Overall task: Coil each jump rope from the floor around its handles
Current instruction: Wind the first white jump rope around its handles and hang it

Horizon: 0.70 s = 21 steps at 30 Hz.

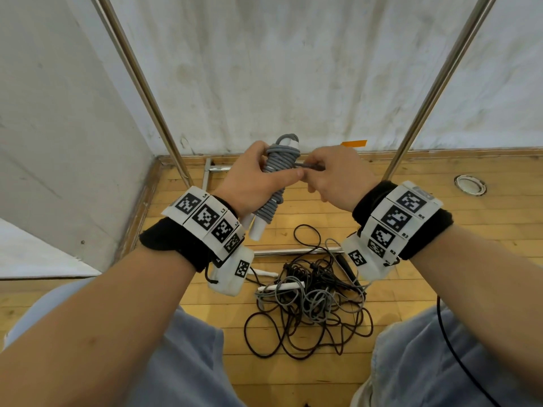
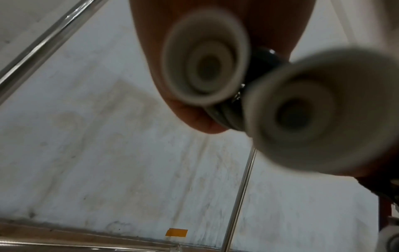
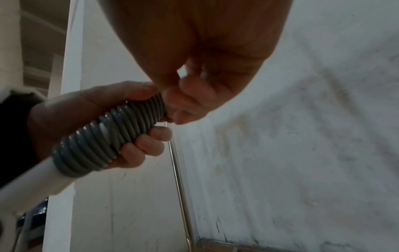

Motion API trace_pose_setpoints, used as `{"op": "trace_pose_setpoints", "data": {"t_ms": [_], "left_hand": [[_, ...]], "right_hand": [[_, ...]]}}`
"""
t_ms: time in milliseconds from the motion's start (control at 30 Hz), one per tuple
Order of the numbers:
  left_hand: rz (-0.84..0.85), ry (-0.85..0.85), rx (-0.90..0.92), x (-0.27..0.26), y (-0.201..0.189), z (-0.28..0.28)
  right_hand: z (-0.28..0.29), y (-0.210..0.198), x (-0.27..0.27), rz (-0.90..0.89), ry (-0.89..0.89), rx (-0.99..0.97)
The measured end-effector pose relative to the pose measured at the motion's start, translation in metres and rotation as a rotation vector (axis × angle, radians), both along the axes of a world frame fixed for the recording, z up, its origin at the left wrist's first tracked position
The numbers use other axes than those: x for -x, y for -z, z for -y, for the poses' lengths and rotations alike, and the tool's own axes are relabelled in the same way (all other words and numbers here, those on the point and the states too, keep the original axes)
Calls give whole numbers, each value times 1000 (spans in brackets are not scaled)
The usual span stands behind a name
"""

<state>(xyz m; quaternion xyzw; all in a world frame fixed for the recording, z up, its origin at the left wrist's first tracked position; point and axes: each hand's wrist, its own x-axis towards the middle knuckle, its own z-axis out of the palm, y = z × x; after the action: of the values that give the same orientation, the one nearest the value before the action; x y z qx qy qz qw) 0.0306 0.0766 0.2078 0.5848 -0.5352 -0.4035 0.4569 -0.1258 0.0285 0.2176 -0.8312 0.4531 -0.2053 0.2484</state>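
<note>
My left hand (image 1: 258, 177) grips a grey jump rope (image 1: 277, 168) wound tightly round its two white handles (image 1: 257, 230), held up in front of me. My right hand (image 1: 323, 171) pinches the rope's loose end at the upper part of the coil. The right wrist view shows the grey coil (image 3: 108, 136) with left-hand fingers (image 3: 146, 145) curled round it and my right hand (image 3: 190, 95) at its top. In the left wrist view the two white handle ends (image 2: 205, 58) (image 2: 319, 110) fill the picture, blurred. A tangle of black and grey ropes (image 1: 308, 301) lies on the floor below.
Wooden floor (image 1: 440, 212) in a corner of stained white walls. Two slanted metal poles (image 1: 147, 92) (image 1: 437, 86) rise left and right, and a metal bar (image 1: 293, 251) lies on the floor. A round floor fitting (image 1: 470, 185) sits at the right. My knees frame the tangle.
</note>
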Motion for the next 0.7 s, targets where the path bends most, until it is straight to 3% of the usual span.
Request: {"op": "trace_pose_setpoints", "data": {"t_ms": [167, 267, 400, 600, 700], "left_hand": [[-57, 47, -63, 2, 3, 2], [-99, 22, -39, 3, 5, 2], [-43, -41, 13, 2, 8, 6], [-58, -14, -45, -2, 8, 10], [24, -10, -23, -2, 9, 7]], "right_hand": [[4, -4, 1, 5, 57, 97], [1, -3, 0, 47, 6, 125], [-4, -1, -2, 97, -44, 67], [-7, 2, -6, 188, -71, -20], [-7, 4, -8, 208, -51, -61]]}}
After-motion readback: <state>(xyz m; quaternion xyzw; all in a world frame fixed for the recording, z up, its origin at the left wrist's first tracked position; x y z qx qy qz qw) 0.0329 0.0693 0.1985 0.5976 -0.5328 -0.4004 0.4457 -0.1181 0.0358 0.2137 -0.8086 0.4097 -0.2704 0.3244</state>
